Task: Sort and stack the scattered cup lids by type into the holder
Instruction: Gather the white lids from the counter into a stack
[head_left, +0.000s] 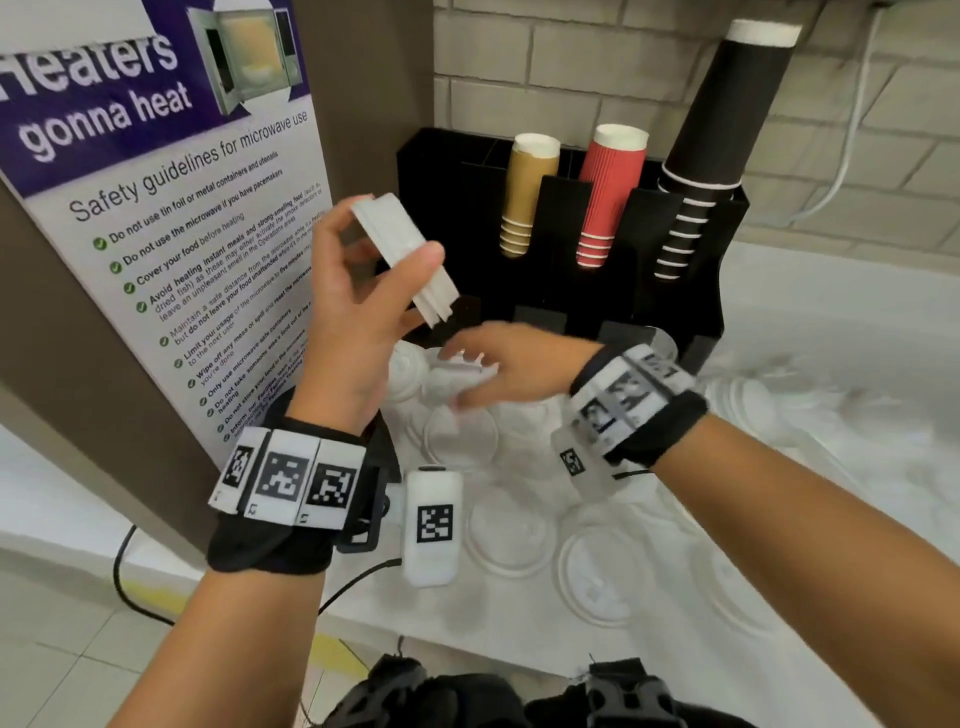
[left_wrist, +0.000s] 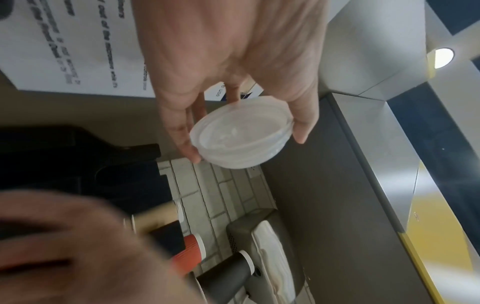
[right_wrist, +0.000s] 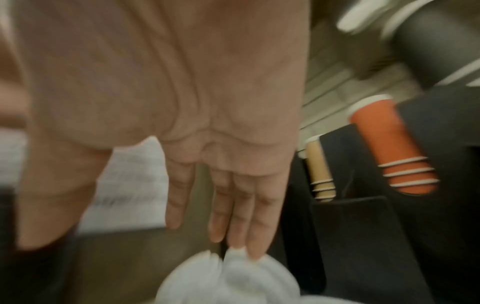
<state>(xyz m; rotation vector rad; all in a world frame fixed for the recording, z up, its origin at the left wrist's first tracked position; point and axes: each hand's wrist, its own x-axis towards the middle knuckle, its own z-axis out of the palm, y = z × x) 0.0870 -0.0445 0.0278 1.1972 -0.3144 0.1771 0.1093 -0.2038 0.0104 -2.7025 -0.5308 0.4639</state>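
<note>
While the lids wait on the counter, notes as follows.

Stack in hand: left hand (head_left: 358, 291) grips a short nested stack of translucent lids (head_left: 402, 249), thumb on one rim edge, fingers on the opposite edge; upper centre-left of the head view, tilted on edge.
Same stack, wrist view: stack of translucent lids (left_wrist: 241, 133) sits at frame centre, rims pinched across the width.
Right hand: right hand (head_left: 511, 364) lies low at mid-frame, fingers straight, fingertips (right_wrist: 255, 250) touching domed white lids (right_wrist: 233, 275); holds nothing that I can confirm, blur heavy.
Loose lids: flat clear lids (head_left: 597, 577) scattered lower centre of the head view, beside and under the wrists.
Holder: black holder (head_left: 691, 291) upper centre, behind both hands.
Handling, judged: very light, thin, flexible, slick; rims crush if squeezed.
Hold point, judged: opposite rim edges, gently, stack kept square.
</note>
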